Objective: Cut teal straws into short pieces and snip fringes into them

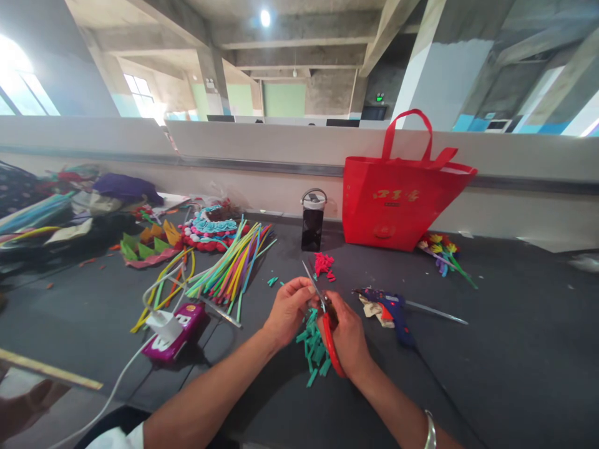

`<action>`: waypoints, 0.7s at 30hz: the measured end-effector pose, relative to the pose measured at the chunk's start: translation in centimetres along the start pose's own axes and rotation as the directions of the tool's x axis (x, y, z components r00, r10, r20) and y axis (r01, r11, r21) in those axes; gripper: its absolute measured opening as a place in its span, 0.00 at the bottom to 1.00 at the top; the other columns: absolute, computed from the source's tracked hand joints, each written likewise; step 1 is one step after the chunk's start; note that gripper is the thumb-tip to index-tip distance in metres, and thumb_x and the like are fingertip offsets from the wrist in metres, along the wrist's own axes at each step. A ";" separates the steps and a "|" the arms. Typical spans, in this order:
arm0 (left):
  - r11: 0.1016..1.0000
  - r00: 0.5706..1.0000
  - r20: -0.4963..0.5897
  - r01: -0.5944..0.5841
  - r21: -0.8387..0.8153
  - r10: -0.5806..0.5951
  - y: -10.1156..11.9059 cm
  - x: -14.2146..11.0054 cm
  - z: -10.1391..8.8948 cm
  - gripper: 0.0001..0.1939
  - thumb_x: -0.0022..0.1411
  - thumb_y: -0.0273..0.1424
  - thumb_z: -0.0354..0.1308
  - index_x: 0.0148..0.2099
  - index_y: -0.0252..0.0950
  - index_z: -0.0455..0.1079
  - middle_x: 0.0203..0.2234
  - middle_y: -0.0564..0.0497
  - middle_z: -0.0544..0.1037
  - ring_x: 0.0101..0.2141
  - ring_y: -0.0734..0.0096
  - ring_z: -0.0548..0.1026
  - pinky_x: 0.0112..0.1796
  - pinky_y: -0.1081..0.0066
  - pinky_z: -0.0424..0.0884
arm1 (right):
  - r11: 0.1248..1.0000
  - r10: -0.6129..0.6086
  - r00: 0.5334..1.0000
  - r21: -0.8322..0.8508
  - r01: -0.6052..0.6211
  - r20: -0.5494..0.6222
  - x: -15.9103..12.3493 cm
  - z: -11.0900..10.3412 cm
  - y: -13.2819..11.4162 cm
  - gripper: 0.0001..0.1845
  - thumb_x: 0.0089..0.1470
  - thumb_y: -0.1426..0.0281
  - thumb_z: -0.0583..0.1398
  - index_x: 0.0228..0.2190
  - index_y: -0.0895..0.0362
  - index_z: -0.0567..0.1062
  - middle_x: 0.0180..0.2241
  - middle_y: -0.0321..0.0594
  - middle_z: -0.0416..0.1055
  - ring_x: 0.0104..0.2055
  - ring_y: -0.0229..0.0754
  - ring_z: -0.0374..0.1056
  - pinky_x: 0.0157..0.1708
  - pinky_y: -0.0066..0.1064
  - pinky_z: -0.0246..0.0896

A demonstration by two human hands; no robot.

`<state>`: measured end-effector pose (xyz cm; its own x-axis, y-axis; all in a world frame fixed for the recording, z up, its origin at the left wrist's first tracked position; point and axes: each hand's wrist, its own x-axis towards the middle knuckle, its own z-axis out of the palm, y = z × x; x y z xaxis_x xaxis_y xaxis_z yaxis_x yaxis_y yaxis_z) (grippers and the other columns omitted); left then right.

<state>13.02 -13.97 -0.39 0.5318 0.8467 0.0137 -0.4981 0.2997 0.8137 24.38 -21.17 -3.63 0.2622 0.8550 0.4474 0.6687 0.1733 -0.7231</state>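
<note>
My right hand (345,330) is wrapped round a pair of scissors (330,340) with red handles, blades pointing up and to the left. Close beside the blades, my left hand (292,307) pinches something too small to make out. Beneath both hands lies a loose pile of short green strips (312,343) on the dark table. Just beyond the scissor tips sits a small heap of short red pieces (324,264). A few more green bits (272,282) lie to the left of my left hand.
A blue glue gun (393,308) lies at right, its cord running forward. Left are a bundle of coloured pipe cleaners (234,268) and a purple power strip (175,333) with a white plug. A dark bottle (312,224) and a red bag (402,202) stand at the back.
</note>
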 end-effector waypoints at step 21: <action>0.999 0.999 0.053 -0.009 -0.036 0.011 0.4 0.0 -0.2 0.06 0.49 0.29 0.64 0.29 0.33 0.70 0.19 0.55 0.71 0.21 0.79 0.66 0.28 0.75 0.63 | 0.998 0.017 0.992 0.067 -0.008 -0.124 0.1 -0.1 0.6 0.16 0.55 0.70 0.56 0.46 0.55 0.71 0.36 0.40 0.77 0.35 0.42 0.74 0.38 0.33 0.69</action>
<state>12.69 -13.81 -0.19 0.5619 0.8254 0.0539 -0.5273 0.3073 0.7922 24.92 -21.00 -3.95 0.3575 0.7906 0.4971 0.6181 0.1987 -0.7605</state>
